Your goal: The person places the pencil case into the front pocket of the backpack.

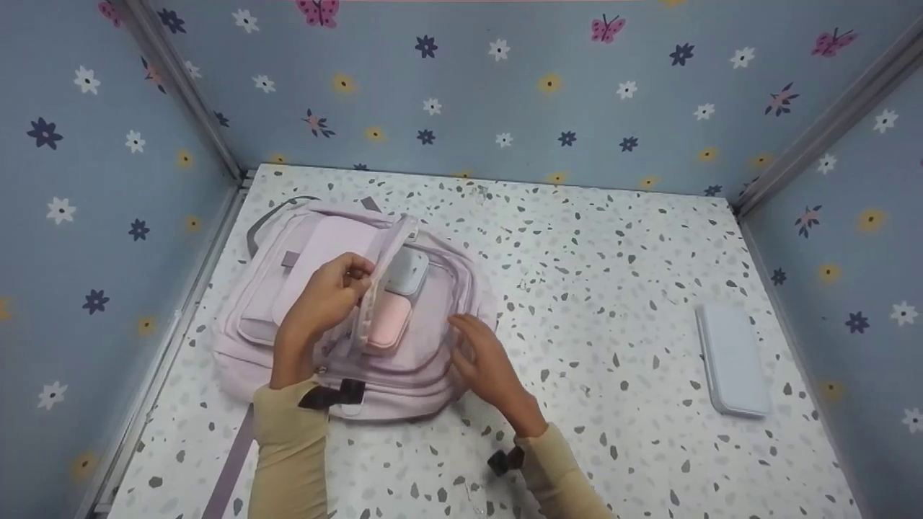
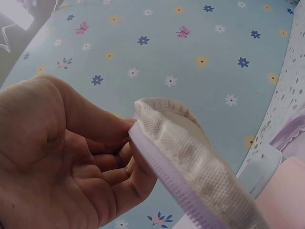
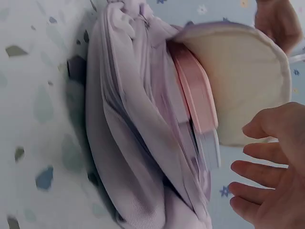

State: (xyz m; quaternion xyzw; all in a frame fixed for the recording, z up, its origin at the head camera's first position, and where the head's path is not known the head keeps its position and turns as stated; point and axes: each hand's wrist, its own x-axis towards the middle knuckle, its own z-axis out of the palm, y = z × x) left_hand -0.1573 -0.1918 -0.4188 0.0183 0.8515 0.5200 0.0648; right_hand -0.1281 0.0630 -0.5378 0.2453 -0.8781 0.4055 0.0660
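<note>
Tabletop (image 1: 598, 310) stretches rightward past backpack (image 1: 429, 328); left hand (image 1: 326, 294) pinches flap edge (image 2: 164, 162); right hand (image 1: 489, 362), fingers apart.

From where I stand, the person's left forearm (image 1: 290, 454) points to twelve o'clock, the left hand (image 1: 328, 292) pinching between thumb (image 2: 97, 119) and, it seems, forefinger (image 2: 140, 176). The right forearm (image 1: 559, 468) angles toward eleven, the right hand (image 1: 487, 360) relaxed, its fingers (image 3: 259, 171) apart and loosely extended.

A: Head view, occlusions?
B: Flap (image 1: 383, 259) hides left portions of pink case (image 1: 390, 322) and grey case (image 1: 409, 272). Strap (image 1: 232, 461) cut by bottom edge.
A: Left wrist?
B: Left hand (image 2: 71, 164) clipped at left border.
A: Right wrist?
B: Right hand (image 3: 281, 162) cropped right; backpack (image 3: 126, 129), bottom.
</note>
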